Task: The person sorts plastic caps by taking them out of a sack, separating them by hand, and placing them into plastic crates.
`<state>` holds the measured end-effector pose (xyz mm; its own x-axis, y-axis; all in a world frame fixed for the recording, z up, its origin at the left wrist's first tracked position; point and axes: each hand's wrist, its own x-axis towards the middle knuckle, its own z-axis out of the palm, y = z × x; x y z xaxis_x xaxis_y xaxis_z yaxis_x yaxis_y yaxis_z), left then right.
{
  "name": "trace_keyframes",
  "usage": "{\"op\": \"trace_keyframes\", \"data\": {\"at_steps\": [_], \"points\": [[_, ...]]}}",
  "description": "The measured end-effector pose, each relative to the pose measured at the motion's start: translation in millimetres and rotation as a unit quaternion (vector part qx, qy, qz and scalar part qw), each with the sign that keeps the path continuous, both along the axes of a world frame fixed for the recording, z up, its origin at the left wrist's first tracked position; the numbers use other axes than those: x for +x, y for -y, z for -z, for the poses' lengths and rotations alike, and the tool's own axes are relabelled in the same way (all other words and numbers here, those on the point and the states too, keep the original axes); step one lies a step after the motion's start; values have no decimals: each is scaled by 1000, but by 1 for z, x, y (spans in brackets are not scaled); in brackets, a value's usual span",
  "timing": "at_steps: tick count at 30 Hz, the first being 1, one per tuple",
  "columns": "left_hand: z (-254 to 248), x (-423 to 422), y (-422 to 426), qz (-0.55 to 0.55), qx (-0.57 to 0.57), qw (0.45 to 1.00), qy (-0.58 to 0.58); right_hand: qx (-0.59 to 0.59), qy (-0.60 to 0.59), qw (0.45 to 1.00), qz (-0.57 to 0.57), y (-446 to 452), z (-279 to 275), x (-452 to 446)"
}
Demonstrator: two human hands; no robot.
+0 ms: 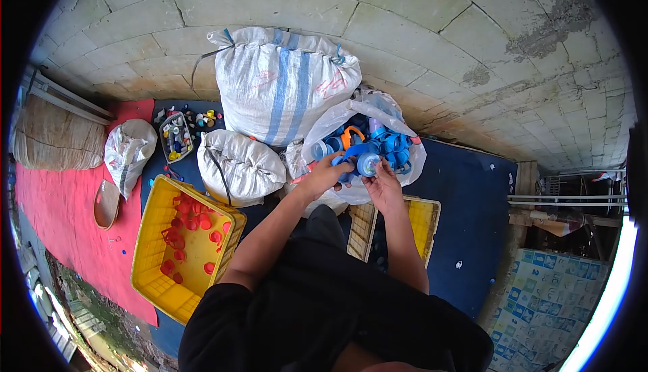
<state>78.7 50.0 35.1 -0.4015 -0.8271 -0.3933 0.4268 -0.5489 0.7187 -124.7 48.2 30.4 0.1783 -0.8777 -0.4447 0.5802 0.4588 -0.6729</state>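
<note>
Over an open white plastic sack (413, 169) full of blue plastic caps (391, 144), both my hands are close together. My left hand (325, 175) is closed on a blue plastic cap piece (349, 156); its exact shape is partly hidden by my fingers. Pinched in my right hand (383, 184) is a round, pale blue lid (368, 163) with a printed face. The lid and the blue piece overlap in view, and I cannot tell whether they are joined. An orange ring-shaped piece (351, 136) lies among the blue caps.
Left of me a yellow crate (150, 237) holds several red caps; another yellow crate (424, 227) is under my right arm. Tied white sacks (283, 82) lean on the block wall (405, 21). A small tray (177, 137) of mixed caps stands near a brown scoop-like container (106, 204).
</note>
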Motion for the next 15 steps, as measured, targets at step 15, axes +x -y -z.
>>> {"op": "trace_keyframes", "data": {"at_steps": [15], "points": [[-12, -18, 1, -75, -215, 931, 287, -212, -501, 836, -72, 5, -28, 18]]}}
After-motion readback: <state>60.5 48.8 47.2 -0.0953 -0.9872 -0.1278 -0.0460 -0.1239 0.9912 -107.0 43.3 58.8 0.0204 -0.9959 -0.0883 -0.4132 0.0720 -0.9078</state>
